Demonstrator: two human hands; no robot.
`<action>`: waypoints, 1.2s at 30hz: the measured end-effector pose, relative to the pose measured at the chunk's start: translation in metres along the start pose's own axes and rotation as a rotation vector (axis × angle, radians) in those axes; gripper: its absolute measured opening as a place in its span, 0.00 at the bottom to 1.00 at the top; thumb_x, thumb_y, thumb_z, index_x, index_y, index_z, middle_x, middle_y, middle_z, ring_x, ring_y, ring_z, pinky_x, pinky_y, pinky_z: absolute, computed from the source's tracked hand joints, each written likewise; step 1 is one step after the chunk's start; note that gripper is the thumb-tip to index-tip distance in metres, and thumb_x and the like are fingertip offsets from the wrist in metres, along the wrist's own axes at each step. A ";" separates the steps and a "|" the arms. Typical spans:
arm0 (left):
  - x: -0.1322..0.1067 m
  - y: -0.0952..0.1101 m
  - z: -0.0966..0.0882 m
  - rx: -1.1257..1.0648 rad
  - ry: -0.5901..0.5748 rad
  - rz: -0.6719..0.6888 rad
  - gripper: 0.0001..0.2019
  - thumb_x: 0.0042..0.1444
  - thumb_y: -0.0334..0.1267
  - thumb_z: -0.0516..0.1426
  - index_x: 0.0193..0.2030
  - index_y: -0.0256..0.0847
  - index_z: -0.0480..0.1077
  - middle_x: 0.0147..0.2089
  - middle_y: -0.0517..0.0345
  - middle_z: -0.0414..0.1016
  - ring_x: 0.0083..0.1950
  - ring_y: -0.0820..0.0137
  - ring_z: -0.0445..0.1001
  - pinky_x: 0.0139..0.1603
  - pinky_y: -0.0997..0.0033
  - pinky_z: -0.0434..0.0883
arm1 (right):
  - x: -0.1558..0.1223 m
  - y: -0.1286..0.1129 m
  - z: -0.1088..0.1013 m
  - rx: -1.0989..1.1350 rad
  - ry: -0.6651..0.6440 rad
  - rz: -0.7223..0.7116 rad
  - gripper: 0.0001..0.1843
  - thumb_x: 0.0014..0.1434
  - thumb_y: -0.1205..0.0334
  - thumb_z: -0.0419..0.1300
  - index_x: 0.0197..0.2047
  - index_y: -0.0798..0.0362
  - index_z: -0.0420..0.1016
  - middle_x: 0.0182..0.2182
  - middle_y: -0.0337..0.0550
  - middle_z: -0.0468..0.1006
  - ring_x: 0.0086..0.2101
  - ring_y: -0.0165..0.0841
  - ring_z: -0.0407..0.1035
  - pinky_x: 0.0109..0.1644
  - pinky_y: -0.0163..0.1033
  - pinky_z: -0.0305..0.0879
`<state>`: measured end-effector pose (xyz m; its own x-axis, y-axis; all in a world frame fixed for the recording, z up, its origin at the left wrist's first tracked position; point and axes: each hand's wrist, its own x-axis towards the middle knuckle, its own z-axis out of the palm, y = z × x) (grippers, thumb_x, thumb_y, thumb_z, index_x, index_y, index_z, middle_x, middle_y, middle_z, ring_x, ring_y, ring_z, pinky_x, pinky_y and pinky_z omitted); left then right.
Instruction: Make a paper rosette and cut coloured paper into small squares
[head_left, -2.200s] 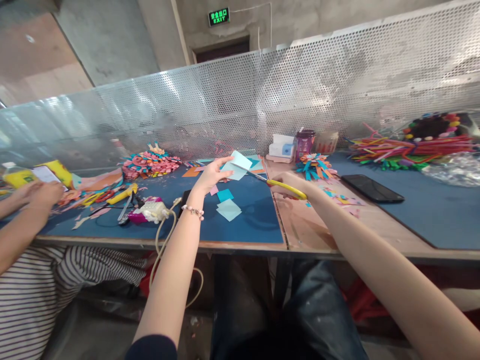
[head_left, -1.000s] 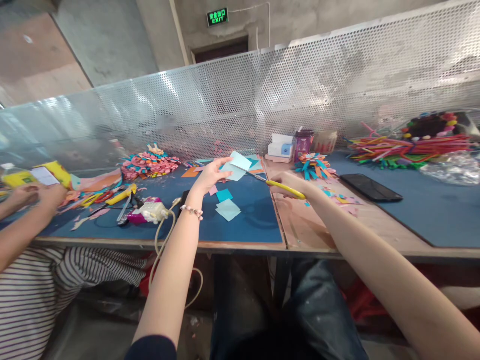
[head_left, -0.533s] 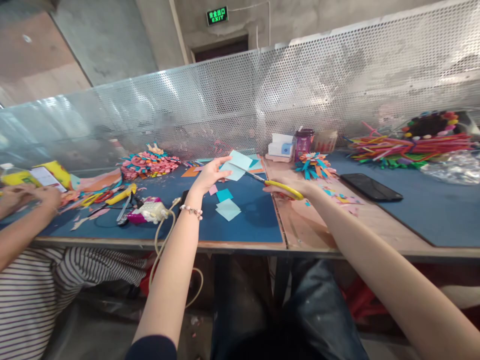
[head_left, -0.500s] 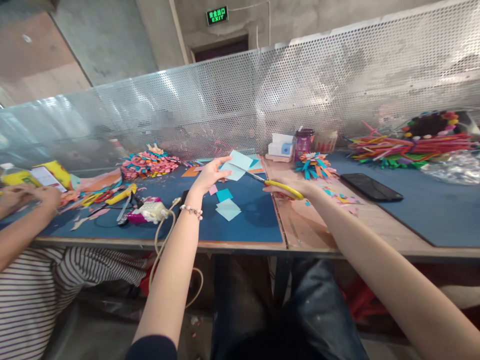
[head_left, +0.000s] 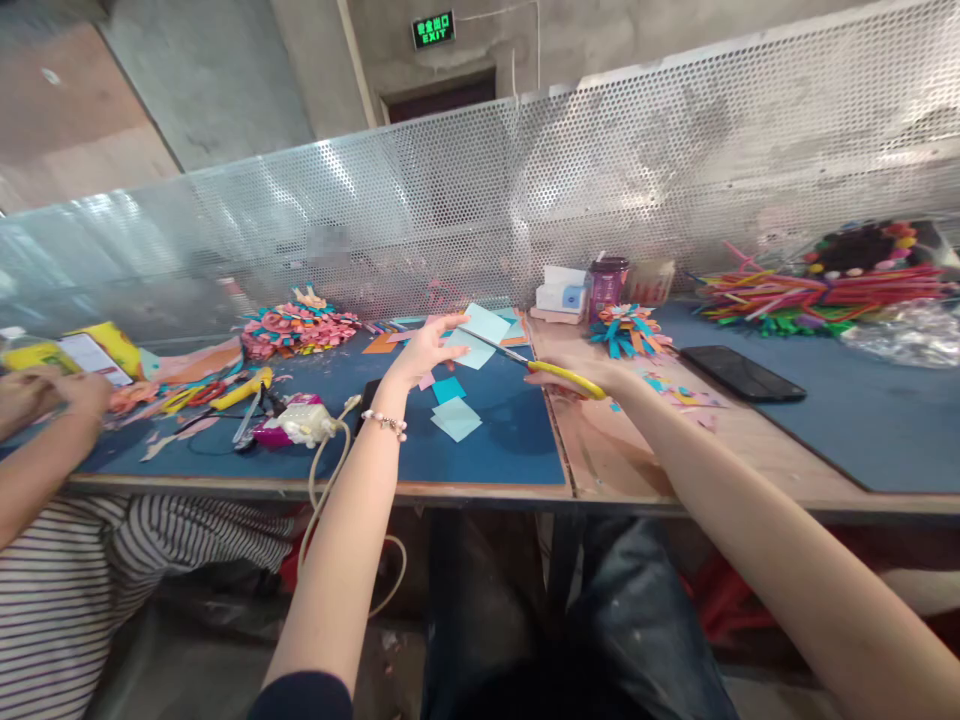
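My left hand (head_left: 421,350) is raised over the blue mat (head_left: 495,440) and pinches a light blue square of paper (head_left: 480,336) by its left edge. My right hand (head_left: 574,368) grips yellow-handled scissors (head_left: 551,368), whose blades reach into the paper from the right. Below the held sheet, a light blue square (head_left: 456,419) and a smaller teal square (head_left: 448,389) lie flat on the mat.
A perforated metal screen (head_left: 525,200) closes the back of the bench. A glue gun with a cord (head_left: 296,424), a pile of paper flowers (head_left: 300,325), a paper flower (head_left: 626,331), a black phone (head_left: 741,373) and coloured sticks (head_left: 810,295) lie about. A person in a striped shirt (head_left: 67,580) works at the left.
The scissor blades have advanced further left across the light blue paper, and the sheet has dropped slightly. The person at the left has shifted their hands a little.
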<state>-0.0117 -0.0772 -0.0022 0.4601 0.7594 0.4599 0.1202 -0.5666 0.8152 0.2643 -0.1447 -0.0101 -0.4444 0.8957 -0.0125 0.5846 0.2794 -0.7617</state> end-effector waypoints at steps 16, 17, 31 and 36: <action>0.000 0.000 0.002 0.032 0.012 0.006 0.30 0.46 0.37 0.64 0.58 0.44 0.66 0.59 0.46 0.64 0.36 0.72 0.71 0.24 0.76 0.71 | 0.012 0.010 0.002 -0.114 0.073 -0.035 0.24 0.57 0.40 0.55 0.24 0.52 0.63 0.14 0.34 0.62 0.12 0.23 0.56 0.13 0.31 0.52; 0.000 -0.001 0.002 0.033 0.012 0.005 0.30 0.46 0.37 0.65 0.58 0.44 0.66 0.60 0.46 0.64 0.35 0.72 0.71 0.24 0.76 0.71 | 0.012 0.010 0.002 -0.120 0.066 -0.030 0.25 0.57 0.39 0.55 0.24 0.52 0.63 0.14 0.34 0.63 0.12 0.23 0.56 0.12 0.31 0.53; 0.001 -0.002 0.002 0.036 0.002 0.012 0.29 0.46 0.38 0.64 0.58 0.44 0.65 0.61 0.46 0.62 0.35 0.72 0.72 0.24 0.75 0.73 | 0.014 0.015 0.001 -0.197 0.062 -0.053 0.24 0.59 0.39 0.51 0.25 0.51 0.60 0.15 0.34 0.62 0.12 0.24 0.57 0.12 0.31 0.53; 0.001 -0.002 0.003 0.036 0.011 0.000 0.30 0.46 0.37 0.65 0.57 0.45 0.65 0.61 0.46 0.62 0.35 0.72 0.72 0.24 0.75 0.72 | 0.016 0.016 0.001 -0.185 0.073 -0.030 0.23 0.59 0.40 0.52 0.26 0.52 0.61 0.15 0.34 0.62 0.12 0.24 0.57 0.13 0.31 0.54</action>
<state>-0.0091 -0.0766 -0.0040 0.4500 0.7630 0.4639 0.1517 -0.5773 0.8023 0.2659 -0.1268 -0.0236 -0.4170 0.9069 0.0605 0.6896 0.3591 -0.6289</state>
